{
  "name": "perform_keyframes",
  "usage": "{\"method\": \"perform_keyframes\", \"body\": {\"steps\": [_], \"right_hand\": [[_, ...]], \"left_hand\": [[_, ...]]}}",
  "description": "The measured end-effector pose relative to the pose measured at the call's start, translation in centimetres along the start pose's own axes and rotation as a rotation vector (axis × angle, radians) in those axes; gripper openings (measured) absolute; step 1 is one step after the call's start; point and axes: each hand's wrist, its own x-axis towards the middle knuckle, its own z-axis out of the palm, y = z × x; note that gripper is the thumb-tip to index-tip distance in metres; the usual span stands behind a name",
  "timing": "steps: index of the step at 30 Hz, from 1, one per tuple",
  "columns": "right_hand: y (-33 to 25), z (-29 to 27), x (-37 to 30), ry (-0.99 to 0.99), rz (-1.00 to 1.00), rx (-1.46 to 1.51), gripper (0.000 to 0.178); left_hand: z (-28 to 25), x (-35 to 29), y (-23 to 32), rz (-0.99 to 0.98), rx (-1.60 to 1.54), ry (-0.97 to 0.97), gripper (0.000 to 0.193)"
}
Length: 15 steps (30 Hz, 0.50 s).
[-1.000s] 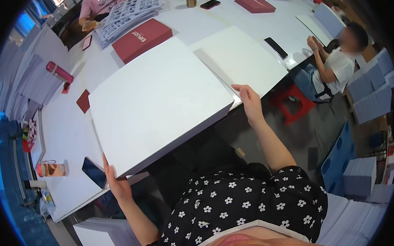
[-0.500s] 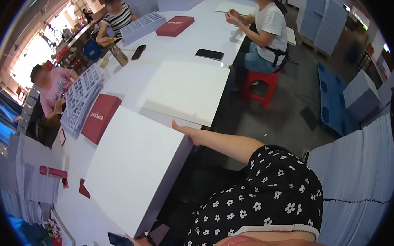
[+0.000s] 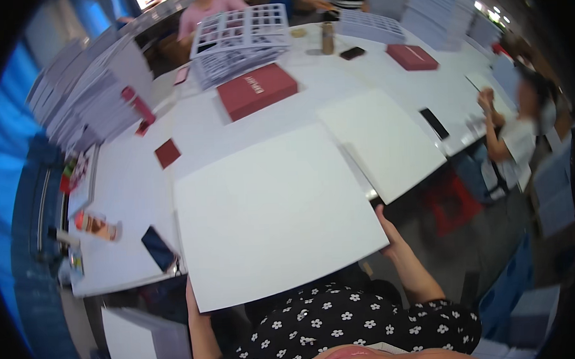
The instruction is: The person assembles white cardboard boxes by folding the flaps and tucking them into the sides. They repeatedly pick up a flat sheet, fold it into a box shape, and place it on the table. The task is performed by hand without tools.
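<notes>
A large stack of white boards [image 3: 276, 212] lies level at the near edge of the table, its top sheet facing up. My right hand [image 3: 388, 231] grips the right edge, thumb on the side and the other fingers hidden beneath. At the near left corner my left hand [image 3: 192, 294] holds the opposite side, its fingers mostly hidden behind the boards. A flat white board [image 3: 385, 146] rests on the table just right of the stack. Beyond it sits a dark red box [image 3: 258, 91], and a small dark red card [image 3: 167, 153] lies to the left.
A dark phone [image 3: 158, 248] and an orange-capped bottle [image 3: 97, 226] are at left. White sheet stacks [image 3: 97, 91] rise behind a pink flask [image 3: 138, 105]. White compartment trays [image 3: 240, 40] stand far off. A seated person [image 3: 513, 134] works at right, near a red stool [image 3: 452, 204].
My view has swung left, so the table and stack appear turned. Both hands stay on the stack, which now lies squarely in front of me.
</notes>
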Motion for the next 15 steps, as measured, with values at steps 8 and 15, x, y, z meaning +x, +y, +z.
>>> {"method": "perform_keyframes", "body": {"steps": [8,15], "right_hand": [[-1.2,1.8,2.2,0.067,-0.045,-0.223,0.082],[0.7,-2.6,6.4,-0.032,-0.074,-0.285,0.077]], "left_hand": [[-5.7,3.6,-2.1,-0.024,0.082,-0.12,0.044],[0.9,2.4,0.6,-0.08,0.165,0.056,0.046]]}}
